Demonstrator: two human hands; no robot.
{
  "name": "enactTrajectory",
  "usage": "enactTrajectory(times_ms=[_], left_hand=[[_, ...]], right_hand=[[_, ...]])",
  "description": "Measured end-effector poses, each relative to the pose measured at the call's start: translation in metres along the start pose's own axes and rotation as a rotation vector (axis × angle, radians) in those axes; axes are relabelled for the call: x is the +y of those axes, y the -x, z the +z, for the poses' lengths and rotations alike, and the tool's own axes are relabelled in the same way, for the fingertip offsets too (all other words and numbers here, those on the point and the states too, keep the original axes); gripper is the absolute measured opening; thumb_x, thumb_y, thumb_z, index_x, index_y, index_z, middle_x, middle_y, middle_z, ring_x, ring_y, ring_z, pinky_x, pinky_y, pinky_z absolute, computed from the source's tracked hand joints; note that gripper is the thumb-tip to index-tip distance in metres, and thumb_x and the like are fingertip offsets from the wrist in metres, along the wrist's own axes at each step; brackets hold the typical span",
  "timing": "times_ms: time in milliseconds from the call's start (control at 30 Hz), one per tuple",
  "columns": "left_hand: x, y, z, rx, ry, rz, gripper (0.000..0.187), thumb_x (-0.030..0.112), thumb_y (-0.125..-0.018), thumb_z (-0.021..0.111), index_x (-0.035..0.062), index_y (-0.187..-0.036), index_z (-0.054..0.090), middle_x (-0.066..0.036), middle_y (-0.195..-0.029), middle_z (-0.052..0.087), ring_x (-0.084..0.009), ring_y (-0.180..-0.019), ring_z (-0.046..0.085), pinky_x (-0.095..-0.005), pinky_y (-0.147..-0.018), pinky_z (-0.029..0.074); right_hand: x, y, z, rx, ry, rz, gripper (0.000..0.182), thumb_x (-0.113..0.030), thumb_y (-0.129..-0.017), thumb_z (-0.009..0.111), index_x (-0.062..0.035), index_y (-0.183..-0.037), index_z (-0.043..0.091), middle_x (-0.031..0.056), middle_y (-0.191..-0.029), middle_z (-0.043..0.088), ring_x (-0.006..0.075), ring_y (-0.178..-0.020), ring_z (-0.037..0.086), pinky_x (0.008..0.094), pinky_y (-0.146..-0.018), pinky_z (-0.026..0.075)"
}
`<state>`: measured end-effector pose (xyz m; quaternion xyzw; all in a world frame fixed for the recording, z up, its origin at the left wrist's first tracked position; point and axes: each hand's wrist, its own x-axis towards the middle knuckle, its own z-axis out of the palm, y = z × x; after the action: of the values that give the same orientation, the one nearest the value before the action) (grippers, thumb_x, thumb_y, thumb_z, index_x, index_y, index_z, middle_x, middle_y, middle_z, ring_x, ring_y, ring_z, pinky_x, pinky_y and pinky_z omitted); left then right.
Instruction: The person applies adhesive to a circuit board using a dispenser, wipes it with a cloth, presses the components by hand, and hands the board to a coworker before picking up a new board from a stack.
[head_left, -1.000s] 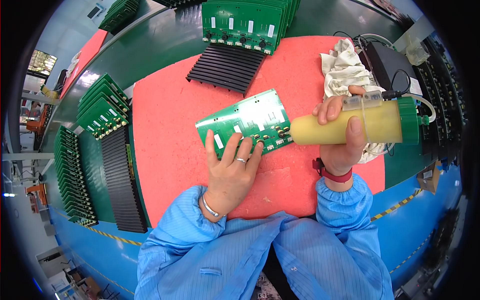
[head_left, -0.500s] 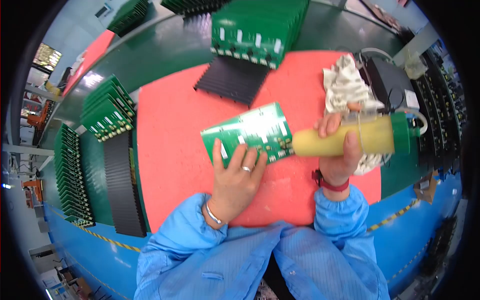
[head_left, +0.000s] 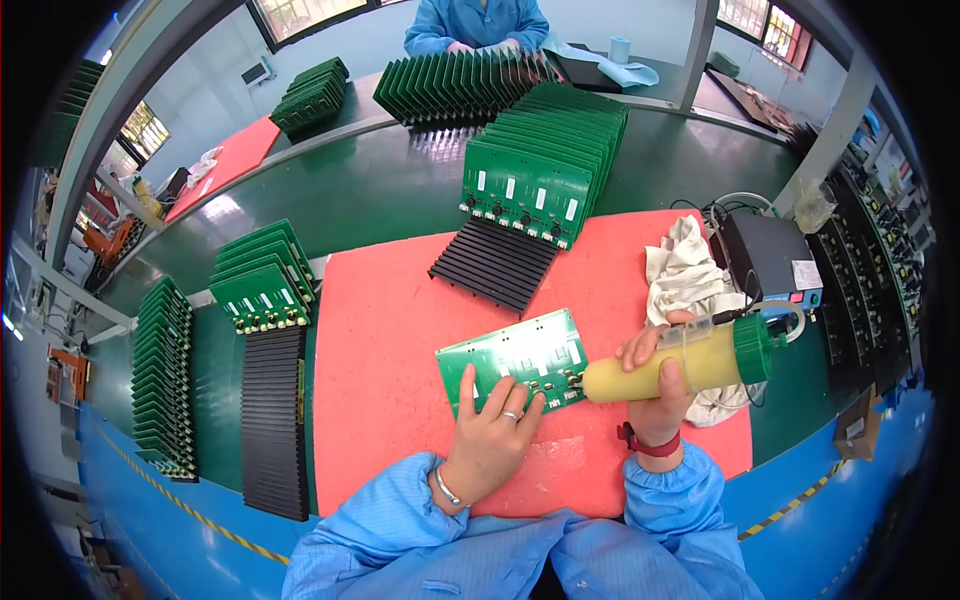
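Observation:
A green circuit board lies tilted a little on the red mat, with small components along its near right edge. My left hand rests on the board's near side, fingers spread and stretched out, a ring on one of them. In my right hand is a yellow dispensing bottle with a green cap and a pale tube, held almost level. The bottle's narrow end points left, right at the board's right edge and the components there. The tip itself is hard to see.
The red mat covers the bench front. Behind the board, a black slotted rack holds upright green boards. More boards and another rack stand left. A white cloth and black control box are right. A person sits opposite.
My view has tilted up, so the scene sits lower and the person opposite shows. The bottle has turned slightly, its cap end lower; my left hand stays on the board.

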<state>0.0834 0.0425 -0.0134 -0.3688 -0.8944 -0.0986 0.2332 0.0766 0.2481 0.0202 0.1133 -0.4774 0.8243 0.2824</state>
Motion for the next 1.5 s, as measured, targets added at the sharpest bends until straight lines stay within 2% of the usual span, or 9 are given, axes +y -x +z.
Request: enactTrajectory(times_ms=[200, 367, 500, 733, 833, 967, 1133, 1367, 1500], left_hand=[[-0.002, -0.006, -0.002, 0.010, 0.101, -0.004, 0.021, 0.019, -0.072, 0.074, 0.0120, -0.092, 0.070, -0.004, -0.094, 0.056, -0.0217, -0.099, 0.056, -0.0625, -0.104, 0.029], [-0.027, -0.013, -0.013, 0.109, 0.362, -0.154, 0.013, 0.008, -0.073, 0.072, 0.0062, -0.083, 0.063, -0.008, -0.092, 0.056, -0.0271, -0.091, 0.056, -0.0488, -0.092, 0.039], [-0.056, -0.018, -0.008, 0.188, 0.302, -0.421, 0.018, 0.011, -0.077, 0.071, 0.0019, -0.090, 0.062, -0.015, -0.101, 0.057, -0.0338, -0.098, 0.054, -0.0431, -0.091, 0.041], [-0.073, -0.007, 0.008, -0.002, 0.369, -0.496, 0.030, 0.016, -0.083, 0.069, 0.0006, -0.108, 0.064, -0.016, -0.115, 0.056, -0.0340, -0.109, 0.051, -0.0431, -0.094, 0.039], [-0.081, -0.002, 0.015, 0.089, 0.412, -0.461, 0.027, 0.015, -0.081, 0.069, 0.0021, -0.104, 0.064, -0.014, -0.113, 0.057, -0.0332, -0.109, 0.051, -0.0446, -0.096, 0.038], [-0.076, -0.003, 0.008, 0.080, 0.432, -0.475, 0.026, 0.013, -0.078, 0.069, 0.0020, -0.100, 0.062, -0.013, -0.112, 0.057, -0.0323, -0.110, 0.049, -0.0439, -0.097, 0.036], [-0.075, -0.003, 0.008, 0.079, 0.454, -0.492, 0.026, 0.013, -0.077, 0.069, 0.0027, -0.099, 0.061, -0.012, -0.112, 0.056, -0.0321, -0.110, 0.049, -0.0445, -0.097, 0.034], [-0.078, -0.004, 0.009, 0.074, 0.475, -0.507, 0.025, 0.014, -0.075, 0.070, 0.0033, -0.096, 0.061, -0.011, -0.112, 0.056, -0.0317, -0.109, 0.048, -0.0448, -0.098, 0.032], [-0.081, -0.005, 0.013, 0.078, 0.491, -0.537, 0.025, 0.014, -0.072, 0.073, 0.0044, -0.092, 0.061, -0.011, -0.110, 0.056, -0.0311, -0.110, 0.047, -0.0443, -0.098, 0.032]], right_hand=[[0.007, 0.005, 0.002, 0.007, -0.100, 0.021, 0.055, -0.021, -0.089, 0.063, -0.0003, -0.130, 0.034, 0.0090, -0.082, 0.055, 0.0184, -0.075, 0.056, 0.0363, -0.074, 0.049], [0.010, 0.007, -0.006, 0.042, -0.064, 0.021, 0.050, -0.011, -0.088, 0.063, 0.0026, -0.128, 0.037, 0.0107, -0.084, 0.059, 0.0182, -0.075, 0.059, 0.0337, -0.072, 0.050], [0.007, 0.003, -0.012, -0.006, -0.026, -0.014, 0.052, -0.014, -0.087, 0.066, 0.0015, -0.127, 0.037, 0.0115, -0.084, 0.058, 0.0197, -0.075, 0.059, 0.0365, -0.072, 0.050], [-0.010, 0.021, -0.014, 0.077, 0.031, 0.008, 0.054, -0.018, -0.087, 0.067, 0.0010, -0.128, 0.037, 0.0114, -0.082, 0.058, 0.0213, -0.075, 0.059, 0.0378, -0.071, 0.050], [-0.030, -0.025, -0.017, 0.082, 0.032, -0.219, 0.044, -0.004, -0.084, 0.064, 0.0017, -0.123, 0.043, 0.0084, -0.082, 0.061, 0.0175, -0.073, 0.062, 0.0331, -0.069, 0.051], [-0.119, -0.095, -0.037, 0.327, 0.311, -0.533, 0.029, -0.022, -0.096, 0.052, 0.0021, -0.112, 0.047, 0.0067, -0.073, 0.060, 0.0162, -0.066, 0.058, 0.0304, -0.067, 0.049], [-0.198, -0.187, -0.105, 0.540, 0.285, -0.706, 0.023, -0.012, -0.088, 0.068, -0.0051, -0.106, 0.054, 0.0046, -0.075, 0.060, 0.0172, -0.066, 0.062, 0.0309, -0.061, 0.052], [-0.230, -0.306, -0.162, 0.711, 0.685, -0.854, 0.034, -0.013, -0.077, 0.082, -0.0045, -0.095, 0.055, 0.0050, -0.083, 0.063, 0.0176, -0.065, 0.066, 0.0307, -0.060, 0.053], [-0.216, -0.345, -0.202, 0.915, 1.091, -0.807, 0.070, -0.042, -0.063, 0.088, -0.0027, -0.111, 0.056, 0.0144, -0.101, 0.067, 0.0301, -0.092, 0.067, 0.0406, -0.084, 0.051]])
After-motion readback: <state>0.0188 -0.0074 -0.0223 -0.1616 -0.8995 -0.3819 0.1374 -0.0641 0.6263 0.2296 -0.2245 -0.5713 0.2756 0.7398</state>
